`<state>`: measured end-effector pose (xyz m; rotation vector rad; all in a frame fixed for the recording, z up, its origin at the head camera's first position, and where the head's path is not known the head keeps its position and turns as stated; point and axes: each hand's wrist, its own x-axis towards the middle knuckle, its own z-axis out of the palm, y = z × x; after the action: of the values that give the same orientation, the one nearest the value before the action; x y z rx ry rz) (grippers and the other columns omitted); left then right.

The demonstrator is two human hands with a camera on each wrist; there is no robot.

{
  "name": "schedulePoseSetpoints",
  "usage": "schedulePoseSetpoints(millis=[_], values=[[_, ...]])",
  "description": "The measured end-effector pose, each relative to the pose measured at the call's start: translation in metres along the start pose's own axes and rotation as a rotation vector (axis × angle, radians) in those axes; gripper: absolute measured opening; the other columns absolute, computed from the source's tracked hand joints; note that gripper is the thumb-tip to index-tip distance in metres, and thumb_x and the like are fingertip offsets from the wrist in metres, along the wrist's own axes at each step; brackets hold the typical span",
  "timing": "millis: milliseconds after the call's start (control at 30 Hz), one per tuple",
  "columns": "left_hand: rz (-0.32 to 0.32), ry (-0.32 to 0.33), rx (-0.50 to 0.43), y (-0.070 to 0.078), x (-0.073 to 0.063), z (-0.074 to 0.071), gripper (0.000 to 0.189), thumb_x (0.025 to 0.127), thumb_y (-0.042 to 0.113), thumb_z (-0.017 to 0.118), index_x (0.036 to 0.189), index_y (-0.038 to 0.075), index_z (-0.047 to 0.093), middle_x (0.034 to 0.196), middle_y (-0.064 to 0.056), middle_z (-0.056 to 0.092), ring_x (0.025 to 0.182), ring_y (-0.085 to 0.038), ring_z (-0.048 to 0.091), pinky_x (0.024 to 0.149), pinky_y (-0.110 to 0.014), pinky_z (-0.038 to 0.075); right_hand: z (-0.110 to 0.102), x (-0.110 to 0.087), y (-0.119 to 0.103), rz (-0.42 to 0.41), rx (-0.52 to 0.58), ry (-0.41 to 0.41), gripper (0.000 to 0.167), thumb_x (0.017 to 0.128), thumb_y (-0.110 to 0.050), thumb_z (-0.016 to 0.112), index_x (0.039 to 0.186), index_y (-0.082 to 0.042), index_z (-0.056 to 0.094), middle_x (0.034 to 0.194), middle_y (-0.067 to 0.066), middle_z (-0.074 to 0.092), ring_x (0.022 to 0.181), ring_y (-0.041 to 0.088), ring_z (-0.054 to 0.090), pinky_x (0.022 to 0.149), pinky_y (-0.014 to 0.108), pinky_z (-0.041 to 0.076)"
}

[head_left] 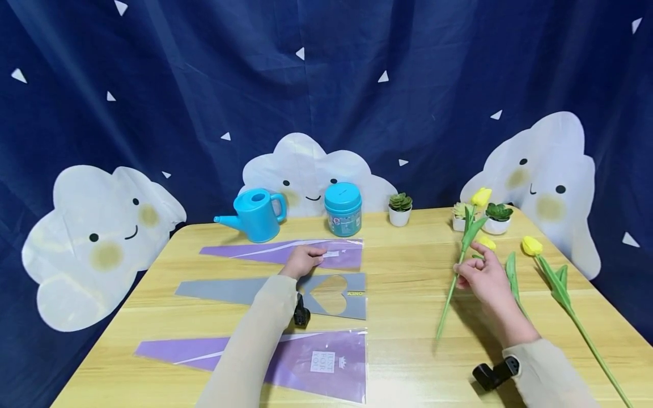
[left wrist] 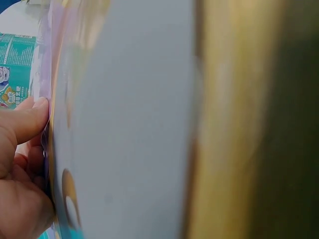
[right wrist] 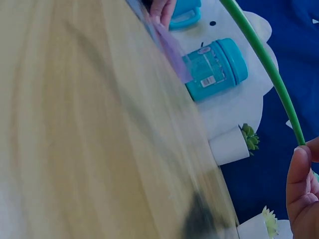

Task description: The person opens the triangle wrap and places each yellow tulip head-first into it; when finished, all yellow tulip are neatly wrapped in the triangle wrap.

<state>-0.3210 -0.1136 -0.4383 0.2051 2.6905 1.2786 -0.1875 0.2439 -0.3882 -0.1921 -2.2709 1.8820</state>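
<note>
At two o'clock, the right hand pinches a yellow, green-stemmed tulip; at eleven, the left hand touches a flat purple plastic sleeve, finger grip unclear

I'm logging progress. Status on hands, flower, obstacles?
Right hand holding one yellow flower by stem, above table. Left hand on far purple wrapper. No obstacle visible between flower and wrapper.

Worktop: brightly lit, pale glare toward its near side
Star-and-cloud curtain: dim navy, shaded folds, cloud prints brighter
Gray flower sleeve: blurred in the left wrist view, darkness along the right
Tulip stem: fairly crisp; lower tip smeared in the head view
Shadow: soft, slanting toward the worktop's far edge
</note>
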Motion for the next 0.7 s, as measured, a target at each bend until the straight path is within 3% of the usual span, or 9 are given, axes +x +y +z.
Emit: schedulePoseSetpoints(millis=[400, 700], values=[[-0.066, 0.062, -0.06, 0.005, -0.001, 0.002, 0.02, 0.084, 0.005, 0.065, 0.104, 0.006, 0.071, 0.114, -0.013, 0.064, 0.11, -0.028, 0.056, 0.089, -0.036, 0.047, 0.021, 0.012, -0.01, 0.067, 0.371, 0.23, 0.069, 0.083, 0.013, 0.049, 0.141, -0.004, 0.014, 0.062, -0.007, 0.053, 0.049, 0.004, 0.053, 0.049, 0.017, 0.048], [-0.06, 0.085, -0.08, 0.005, -0.003, 0.003, 0.015, 0.086, 0.004, 0.063, 0.099, 0.002, 0.071, 0.109, -0.014, 0.065, 0.104, -0.028, 0.057, 0.084, -0.035, 0.048, 0.049, 0.026, -0.008, 0.011, 0.508, 0.403, 0.065, 0.084, 0.01, 0.052, 0.137, -0.009, 0.018, 0.064, -0.005, 0.051, 0.045, 0.005, 0.054, 0.049, 0.017, 0.049]])
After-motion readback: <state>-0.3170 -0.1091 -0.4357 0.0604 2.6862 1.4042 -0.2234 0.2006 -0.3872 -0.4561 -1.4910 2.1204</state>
